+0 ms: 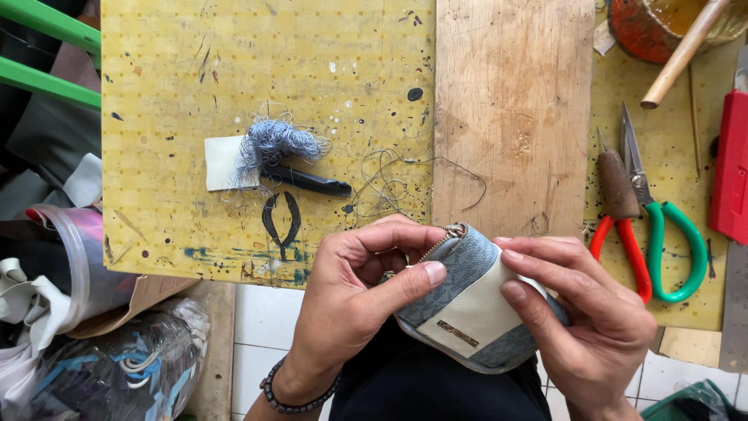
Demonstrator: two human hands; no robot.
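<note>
Two hands on one item, head view only. My left hand (354,292) and right hand (580,312) hold a small zip pouch (471,308) between them, at the near edge of the yellow work mat (187,93), just above my lap. Pouch: blue-grey patterned panels with a cream diagonal band and a small metal plate; zipper runs along the edge, pull at the far corner. Left thumb lies flat across the near-left face, remaining left fingers curled round the far-left edge by the zipper. Right fingers close together, pressed on the right side of the pouch, tips on the cream band. Both hands closed on the pouch, none spread wide. Beaded bracelet (292,398) on my left wrist.

On the mat, far left of the hands: a tangle of blue-grey thread (276,140) over a white scrap (222,164), touching a black-handled tool (308,181). Loose thread (389,187) trails toward a bare wooden board (510,109). Right of the board: a brown-handled awl (617,183) lying across red-handled scissors (623,249), green-handled scissors (670,242) just beside. A red block (731,168) sits at the right edge. Far right: a wooden handle (686,51) leaning out of an orange pot (643,31).
</note>
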